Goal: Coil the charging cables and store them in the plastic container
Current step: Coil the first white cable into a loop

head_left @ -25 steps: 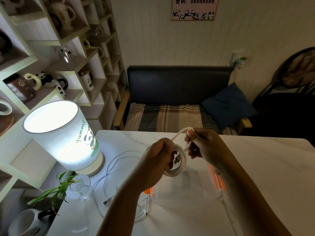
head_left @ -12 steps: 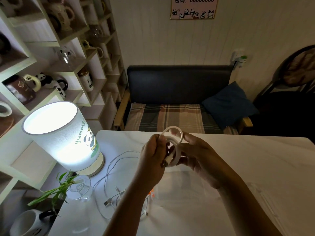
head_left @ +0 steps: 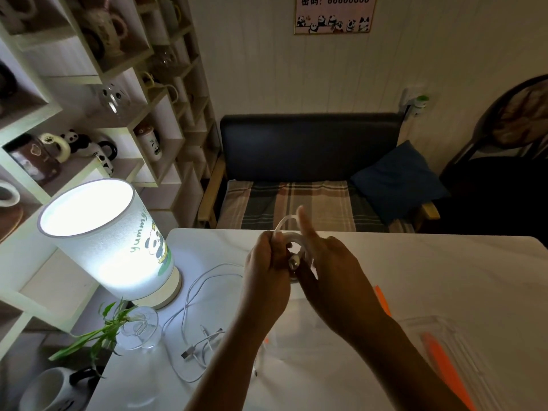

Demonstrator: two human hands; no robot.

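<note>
Head view: left hand (head_left: 267,271) curled tight around one side of a coiled white cable (head_left: 296,247), pinching loops together above the worktop (head_left: 444,262); right hand (head_left: 332,271) gripping the coil's other side, index finger sticking up straight. Clear plastic container (head_left: 453,339) with orange clips lower right, near the right forearm. Loose thin cables (head_left: 201,295) sprawled left beside a lit lamp (head_left: 112,241).

two cables (head_left: 299,247), one container (head_left: 450,345), one lamp (head_left: 118,247)
</note>
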